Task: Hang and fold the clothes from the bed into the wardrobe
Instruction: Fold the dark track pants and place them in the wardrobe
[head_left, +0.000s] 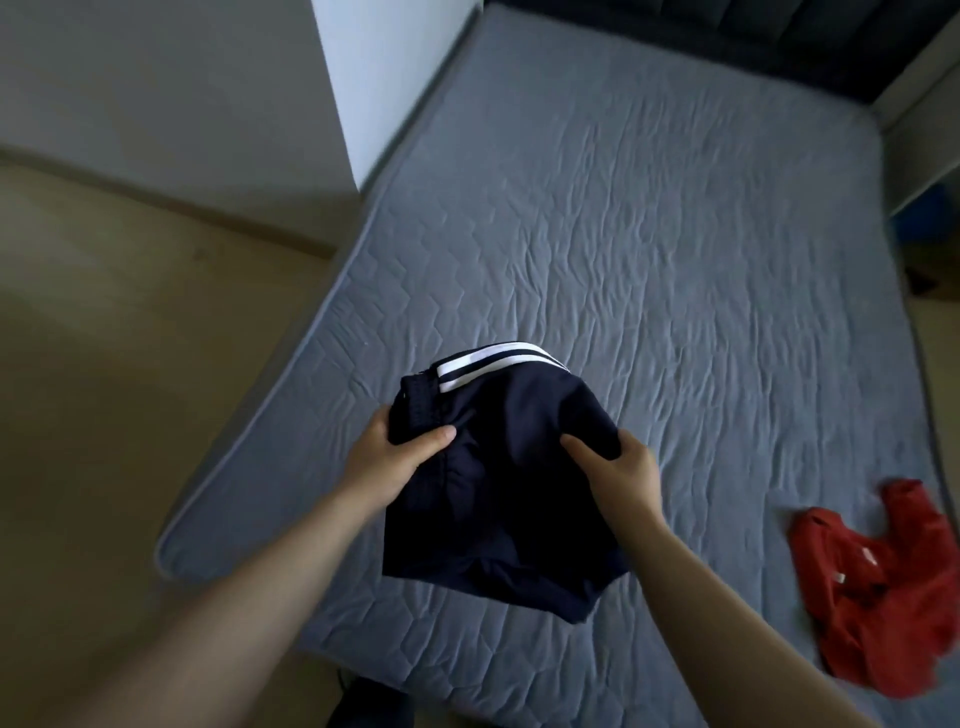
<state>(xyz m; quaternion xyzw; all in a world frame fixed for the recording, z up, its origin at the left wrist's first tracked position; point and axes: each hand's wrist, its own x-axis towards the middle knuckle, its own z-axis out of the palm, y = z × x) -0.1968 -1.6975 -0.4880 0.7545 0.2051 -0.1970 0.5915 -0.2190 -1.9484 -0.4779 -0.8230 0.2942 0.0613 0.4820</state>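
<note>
So far: judging from the head view, one piece is folded and in hand and one still waits. Nothing is seen put away, so much of the task remains.
Head view, navy piece: the dark navy fabric garment with white-striped band (498, 467) is doubled into a compact bundle over the near part of the grey quilted mattress (675, 234). Whether it rests there or is lifted, I cannot tell.
Head view, red piece: a crumpled red cloth garment (883, 587) lies unfolded near the mattress's right edge, well apart from the bundle.
Wardrobe: not clearly in view.
Left hand (395, 447): grips the bundle's left edge, thumb on top, fingers tucked beneath.
Right hand (618, 467): grasps the right edge likewise, thumb pressed on the fabric.
Left to do: probably carrying the bundle to the wardrobe, then the red piece.
</note>
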